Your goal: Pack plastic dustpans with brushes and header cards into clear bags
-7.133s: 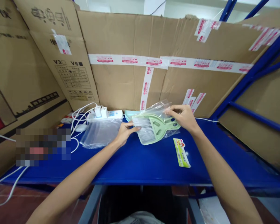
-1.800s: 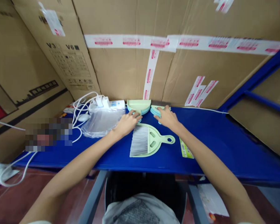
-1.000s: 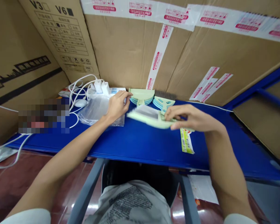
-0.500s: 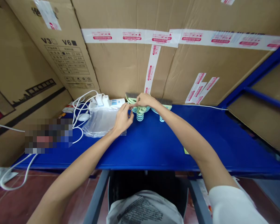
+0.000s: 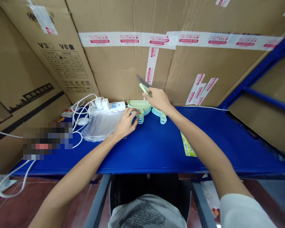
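Observation:
My right hand (image 5: 158, 99) is raised over the back of the table, closed on the pale green handle of a small brush (image 5: 143, 87). The brush is tilted, its grey bristles pointing up and left. Below it lies a stack of small dustpans (image 5: 140, 104), green on top with blue ones beneath, their handles toward me. My left hand (image 5: 128, 122) reaches the left side of this stack; its fingertips touch the top handle and its thumb is apart. A second dustpan stack (image 5: 159, 114) lies to the right, partly behind my right hand and wrist.
Clear plastic bags (image 5: 102, 125) lie left of my left hand. Behind them are a power strip (image 5: 117, 106) with plugs and white cables (image 5: 77, 107). A yellow-green packet (image 5: 187, 147) lies under my right forearm. Cardboard (image 5: 118, 69) walls the back of the blue table (image 5: 152, 152).
My right hand has lifted a brush up from the stack, uncovering the top green dustpan. My left hand stays beside the stack, its fingers now lower on the handle. The view has shifted slightly.

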`<state>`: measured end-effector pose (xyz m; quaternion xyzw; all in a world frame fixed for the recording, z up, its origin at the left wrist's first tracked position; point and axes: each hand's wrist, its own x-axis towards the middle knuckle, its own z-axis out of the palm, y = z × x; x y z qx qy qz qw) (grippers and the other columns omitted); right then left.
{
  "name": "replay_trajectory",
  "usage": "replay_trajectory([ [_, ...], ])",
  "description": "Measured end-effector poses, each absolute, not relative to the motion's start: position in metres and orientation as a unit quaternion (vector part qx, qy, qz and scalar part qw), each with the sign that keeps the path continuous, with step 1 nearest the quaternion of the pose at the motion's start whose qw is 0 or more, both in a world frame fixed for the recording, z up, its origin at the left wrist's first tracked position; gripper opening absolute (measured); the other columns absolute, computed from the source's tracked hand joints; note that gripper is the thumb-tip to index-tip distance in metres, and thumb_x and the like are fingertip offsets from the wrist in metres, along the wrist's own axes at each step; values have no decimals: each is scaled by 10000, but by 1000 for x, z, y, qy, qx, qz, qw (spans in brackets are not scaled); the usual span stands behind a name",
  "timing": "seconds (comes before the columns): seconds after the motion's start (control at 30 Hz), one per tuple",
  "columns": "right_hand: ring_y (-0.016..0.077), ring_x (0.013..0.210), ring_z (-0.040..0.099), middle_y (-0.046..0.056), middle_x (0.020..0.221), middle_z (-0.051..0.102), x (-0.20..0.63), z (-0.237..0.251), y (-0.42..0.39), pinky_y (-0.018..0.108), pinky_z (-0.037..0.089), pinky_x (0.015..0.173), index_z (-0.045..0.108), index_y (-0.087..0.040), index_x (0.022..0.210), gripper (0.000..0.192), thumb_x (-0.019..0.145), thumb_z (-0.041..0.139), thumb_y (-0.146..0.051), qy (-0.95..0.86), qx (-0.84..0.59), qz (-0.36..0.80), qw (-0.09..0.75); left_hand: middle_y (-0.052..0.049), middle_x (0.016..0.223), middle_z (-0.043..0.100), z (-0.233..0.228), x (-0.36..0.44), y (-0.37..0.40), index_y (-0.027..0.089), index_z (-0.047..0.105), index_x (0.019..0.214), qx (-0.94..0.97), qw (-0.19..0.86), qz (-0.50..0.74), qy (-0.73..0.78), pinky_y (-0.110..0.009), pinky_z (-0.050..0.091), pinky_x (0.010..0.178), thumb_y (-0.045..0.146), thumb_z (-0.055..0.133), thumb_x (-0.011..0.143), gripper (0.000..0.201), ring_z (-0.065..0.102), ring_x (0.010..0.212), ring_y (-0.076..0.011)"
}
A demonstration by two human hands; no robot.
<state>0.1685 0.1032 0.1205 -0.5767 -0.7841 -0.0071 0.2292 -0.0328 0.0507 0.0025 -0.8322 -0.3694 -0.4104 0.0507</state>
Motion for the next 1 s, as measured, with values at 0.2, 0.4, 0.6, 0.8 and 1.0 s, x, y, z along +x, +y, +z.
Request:
replay_trajectory([
  [0.2, 381, 1121, 711, 221, 1229, 706, 240, 86, 71, 460, 518, 916, 703, -187, 1318, 478, 1076, 434, -500, -717, -682, -98, 106, -140, 1308, 646, 8, -40, 57, 197, 642, 1282, -873, 75, -350, -332, -550, 525, 1106, 160, 530, 1034, 275, 535, 1289, -306],
  [0.4, 385, 1175, 700, 268, 1258, 680, 227, 64, 71, 429, 526, 917, 577, -99, 1411, 492, 1069, 490, -443, -729, -673, -100, 69, -145, 1323, 623, 4, -42, 56, 203, 618, 1354, -876, 83, -342, -330, -560, 531, 1106, 129, 531, 1013, 360, 535, 1295, -311],
  [0.6, 386, 1182, 683, 221, 1382, 619, 233, 51, 60, 476, 546, 923, 560, -190, 1425, 537, 1043, 519, -565, -781, -616, -77, 73, -172, 1368, 594, 5, -44, 54, 194, 570, 1435, -879, 103, -337, -320, -572, 528, 1118, 115, 518, 1016, 430, 497, 1336, -328],
  [0.8, 316, 1127, 700, 189, 1579, 448, 258, 25, 59, 441, 580, 898, 635, -240, 1405, 427, 1036, 591, -449, -819, -563, -79, 79, -162, 1369, 599, 11, -41, 47, 204, 440, 1553, -880, 86, -322, -338, -590, 519, 1131, 120, 508, 1013, 550, 506, 1345, -339],
  [1.0, 345, 1200, 667, 213, 1618, 384, 267, 18, 60, 478, 602, 896, 725, -193, 1310, 367, 1050, 593, -414, -848, -518, -73, 89, -166, 1406, 586, 11, -41, 46, 203, 446, 1546, -884, 81, -306, -345, -591, 500, 1149, 138, 523, 1014, 542, 494, 1359, -341],
])
